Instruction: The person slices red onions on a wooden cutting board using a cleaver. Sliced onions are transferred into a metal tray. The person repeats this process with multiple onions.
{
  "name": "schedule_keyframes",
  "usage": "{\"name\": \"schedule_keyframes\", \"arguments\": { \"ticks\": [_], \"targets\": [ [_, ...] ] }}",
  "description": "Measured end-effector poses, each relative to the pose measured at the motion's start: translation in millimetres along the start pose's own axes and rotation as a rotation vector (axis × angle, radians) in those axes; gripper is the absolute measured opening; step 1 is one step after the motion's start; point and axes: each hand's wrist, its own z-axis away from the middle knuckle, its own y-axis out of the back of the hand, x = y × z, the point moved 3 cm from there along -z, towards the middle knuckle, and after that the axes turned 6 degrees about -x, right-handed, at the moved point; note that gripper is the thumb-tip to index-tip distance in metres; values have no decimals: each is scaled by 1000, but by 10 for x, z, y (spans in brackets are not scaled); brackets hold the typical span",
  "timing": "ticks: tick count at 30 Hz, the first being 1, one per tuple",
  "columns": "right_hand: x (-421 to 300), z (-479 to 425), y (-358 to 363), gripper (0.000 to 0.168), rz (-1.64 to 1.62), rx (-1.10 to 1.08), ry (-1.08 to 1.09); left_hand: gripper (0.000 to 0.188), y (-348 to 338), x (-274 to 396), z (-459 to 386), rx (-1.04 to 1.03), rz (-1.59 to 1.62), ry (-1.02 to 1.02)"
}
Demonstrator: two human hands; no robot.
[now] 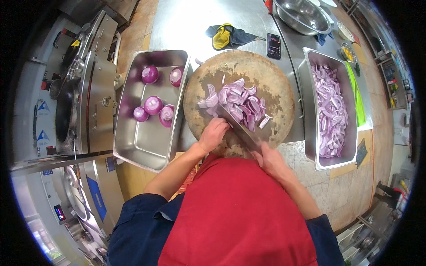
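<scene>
A round wooden chopping block (279, 86) lies before me with a heap of sliced red onion (238, 96) on it. My right hand (271, 159) grips a cleaver (241, 131) at the near right of the block. Its blade slants up and left, its far end among the slices. Close against the blade's left side, my left hand (214, 134) has its fingers curled; whether anything is under them is hidden. To the left, a deep steel pan (149, 139) holds several peeled whole red onions (153, 105). On the right, another steel pan (309, 133) is filled with sliced red onion (332, 113).
Beyond the block, a dark and yellow cloth (229, 36) and a phone (274, 46) lie on the steel table (186, 23). A large steel bowl (303, 18) stands at the far right. Stoves with a wok (65, 113) line the left. A person (392, 193) is at the far right edge.
</scene>
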Motion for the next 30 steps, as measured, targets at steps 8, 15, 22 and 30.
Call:
{"name": "schedule_keyframes", "arguments": {
  "ticks": [8, 15, 22, 30],
  "targets": [
    [162, 210, 311, 32, -128, 171, -188, 56, 255, -383, -182, 300, -184, 499],
    [187, 195, 438, 27, -204, 255, -195, 65, -139, -464, -529, 159, -28, 388],
    [186, 266, 393, 30, -243, 252, -206, 41, 291, -814, -1249, 259, -36, 404],
    [238, 455, 396, 31, -141, 310, -118, 45, 311, -2959, -2309, -120, -119, 1013]
  ]
}}
